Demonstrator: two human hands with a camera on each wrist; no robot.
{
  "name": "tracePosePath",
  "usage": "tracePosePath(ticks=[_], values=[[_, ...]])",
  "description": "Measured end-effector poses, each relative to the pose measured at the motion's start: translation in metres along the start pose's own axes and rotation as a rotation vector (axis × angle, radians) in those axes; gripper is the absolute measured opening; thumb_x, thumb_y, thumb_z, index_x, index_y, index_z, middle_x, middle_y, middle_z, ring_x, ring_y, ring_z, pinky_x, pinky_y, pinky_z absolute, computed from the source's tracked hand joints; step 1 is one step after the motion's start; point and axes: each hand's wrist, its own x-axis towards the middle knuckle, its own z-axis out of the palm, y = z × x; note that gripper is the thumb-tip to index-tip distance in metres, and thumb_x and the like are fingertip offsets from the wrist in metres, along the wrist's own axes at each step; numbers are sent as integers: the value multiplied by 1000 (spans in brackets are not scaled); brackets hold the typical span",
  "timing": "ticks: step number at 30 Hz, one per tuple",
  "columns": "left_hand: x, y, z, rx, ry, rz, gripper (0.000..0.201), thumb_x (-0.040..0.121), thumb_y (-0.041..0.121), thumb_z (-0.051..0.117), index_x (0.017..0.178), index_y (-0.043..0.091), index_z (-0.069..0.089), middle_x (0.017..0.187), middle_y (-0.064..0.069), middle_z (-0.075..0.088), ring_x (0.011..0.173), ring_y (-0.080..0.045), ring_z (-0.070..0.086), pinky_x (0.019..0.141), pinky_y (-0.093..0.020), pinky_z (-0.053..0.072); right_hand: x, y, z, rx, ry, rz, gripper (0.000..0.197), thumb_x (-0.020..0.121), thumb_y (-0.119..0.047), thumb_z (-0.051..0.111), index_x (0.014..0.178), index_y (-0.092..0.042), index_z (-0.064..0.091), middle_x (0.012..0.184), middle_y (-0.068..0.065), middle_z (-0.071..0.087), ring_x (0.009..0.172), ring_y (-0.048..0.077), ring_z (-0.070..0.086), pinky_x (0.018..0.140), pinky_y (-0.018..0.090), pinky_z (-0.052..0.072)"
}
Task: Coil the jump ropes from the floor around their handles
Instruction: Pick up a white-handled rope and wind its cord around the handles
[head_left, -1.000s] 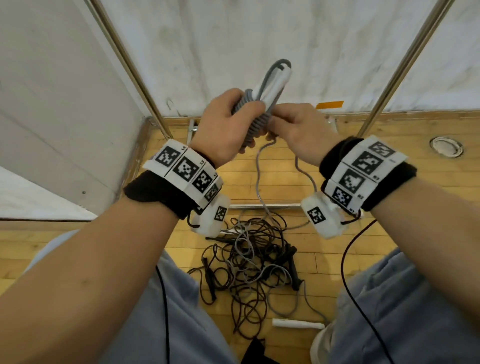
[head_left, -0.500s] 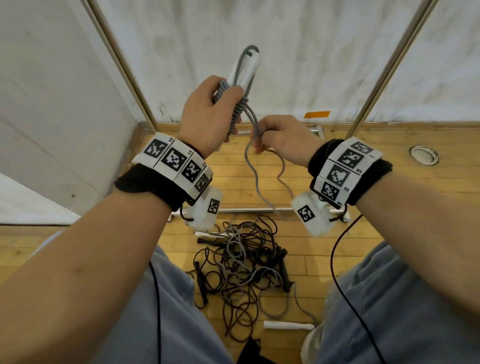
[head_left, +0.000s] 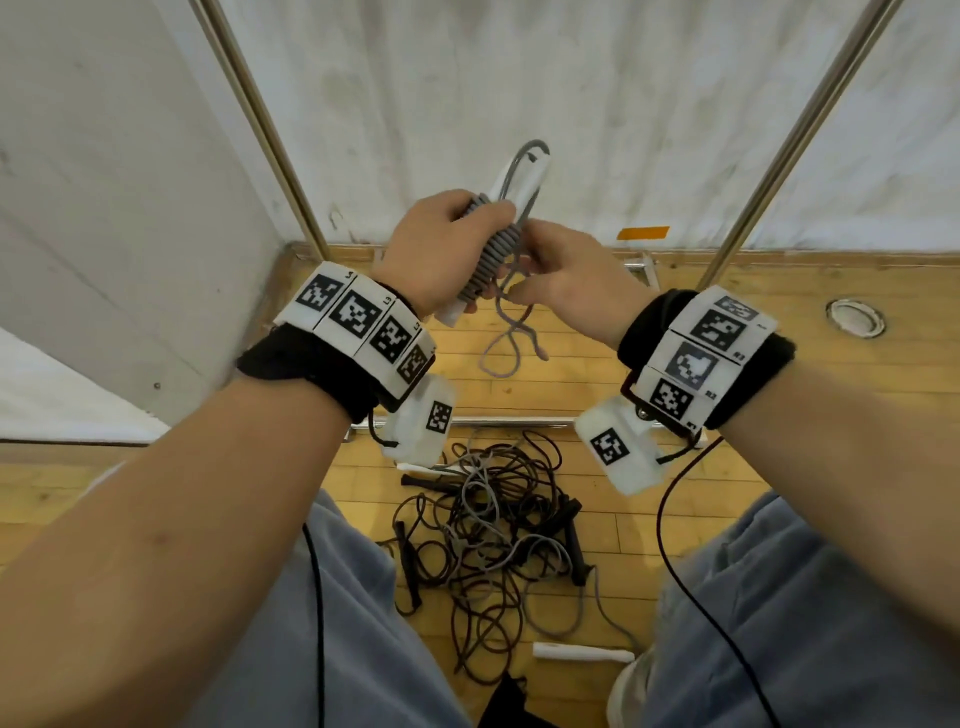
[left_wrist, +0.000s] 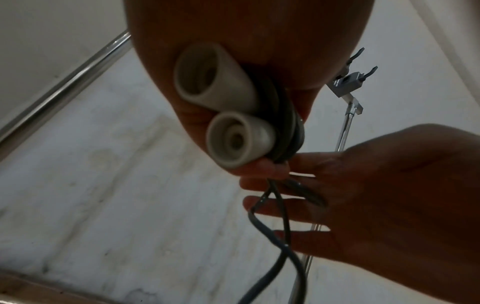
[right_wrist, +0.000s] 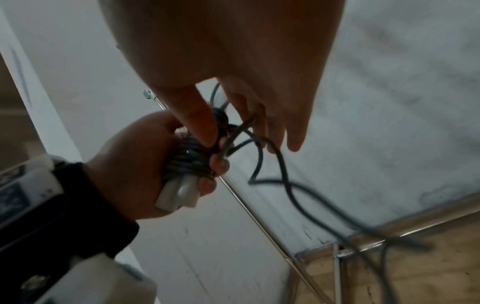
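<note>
My left hand (head_left: 447, 244) grips two white handles (head_left: 522, 182) held side by side, with a grey jump rope coil (head_left: 493, 260) wound tightly round them. The handles' hollow ends (left_wrist: 207, 82) point at the left wrist camera. My right hand (head_left: 566, 280) is right beside the coil and pinches the loose grey rope (head_left: 506, 348), which hangs below in a short looped tail above the floor. In the right wrist view the right thumb presses against the coil (right_wrist: 189, 160) and the rope (right_wrist: 285, 181) passes between the fingers.
A tangled pile of black and grey jump ropes (head_left: 498, 530) lies on the wooden floor between my knees, with a white handle (head_left: 582, 652) at its near edge. Metal frame poles (head_left: 260, 124) and a white wall stand behind. A round floor socket (head_left: 854, 319) is at the right.
The right hand has come back to the coil after drawing rope away from it. The grey tail is shorter and now hangs free of the floor pile.
</note>
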Motion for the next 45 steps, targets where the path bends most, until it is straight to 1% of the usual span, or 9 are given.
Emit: tracePosePath(ticks=[5, 8, 10, 13, 20, 27, 32, 39, 45], values=[[-2, 7, -1, -103, -122, 0, 23, 93, 26, 57, 78, 9, 58, 60, -9, 63, 47, -26, 58, 41, -28, 48, -5, 2, 3, 164, 21, 18, 14, 82, 6, 57, 94, -1, 59, 87, 10, 65, 79, 13, 63, 70, 18, 49], [-3, 9, -2, -116, -159, 20, 23, 94, 25, 57, 78, 8, 56, 64, -11, 61, 49, -27, 57, 41, -28, 47, -5, 3, 3, 388, -15, 122, 21, 85, 15, 44, 80, -3, 54, 80, 20, 58, 77, 29, 64, 64, 29, 57], [-1, 9, -4, -114, -158, 20, 22, 94, 26, 56, 81, 9, 57, 64, -9, 62, 50, -26, 58, 43, -29, 48, -5, 1, 1, 482, 4, 177, 23, 87, 12, 38, 80, -4, 53, 73, 17, 55, 58, 22, 60, 62, 37, 57], [3, 9, -9, -110, -101, 14, 20, 95, 28, 55, 88, 9, 58, 63, -6, 63, 51, -26, 59, 46, -30, 48, -5, -2, -5, 503, 13, 168, 26, 90, 0, 31, 83, -10, 54, 58, 2, 40, 40, 13, 34, 40, 22, 31], [8, 5, -7, -74, 18, 20, 18, 94, 31, 55, 88, 13, 58, 67, -7, 64, 53, -25, 59, 48, -31, 48, -5, 0, -15, 361, -86, 143, 45, 89, -58, 43, 92, -15, 57, 55, -7, 26, 40, 10, 18, 39, 19, 19], [19, -1, -15, -89, 198, 3, 20, 91, 32, 57, 89, 12, 59, 70, -2, 64, 60, -22, 64, 59, -47, 57, -5, 11, -22, -143, 59, 31, 43, 96, -46, 42, 68, -20, 62, 49, -6, 33, 39, 6, 30, 47, 21, 29], [22, -7, -14, -47, 258, 1, 21, 91, 31, 57, 90, 10, 58, 70, -6, 63, 57, -23, 61, 59, -48, 56, -6, 10, -23, -486, -20, 35, 53, 78, -64, 55, 55, -22, 33, 47, -11, 27, 41, 8, 27, 47, 24, 25], [28, -19, -24, 103, 374, -6, 18, 93, 34, 53, 86, 18, 53, 80, -10, 66, 59, -24, 63, 47, -32, 51, -6, 16, -29, -421, 21, 112, 60, 95, -54, 35, 48, -19, 23, 36, -10, 21, 31, 8, 22, 50, 29, 25], [33, -41, -27, 572, 249, -25, 27, 92, 44, 50, 97, 17, 54, 87, -4, 64, 77, -26, 64, 66, -39, 53, -11, 6, -31, -571, 45, -80, 54, 95, -44, 43, 49, -18, 36, 43, -9, 29, 37, 8, 31, 42, 17, 26]])
